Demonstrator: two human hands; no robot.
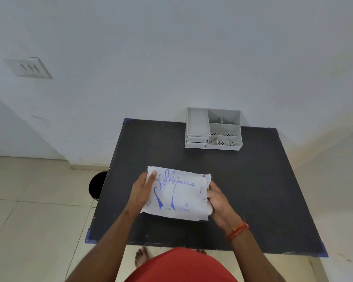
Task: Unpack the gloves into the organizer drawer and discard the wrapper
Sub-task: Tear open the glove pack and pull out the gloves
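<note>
We hold the glove pack [178, 193] over mid counter [253, 190]: L hand [144, 187] closed on its left edge, R hand [217, 198] gripping the right end. Organizer [213, 129] sits at far edge w/ drawers shut; black bin [98, 185] on floor, left of counter.

A single wide-angle head-worn camera looks forward and steeply down from standing height, close over the dark rectangular tabletop [253, 190], with pale wall [171, 58] beyond.
</note>
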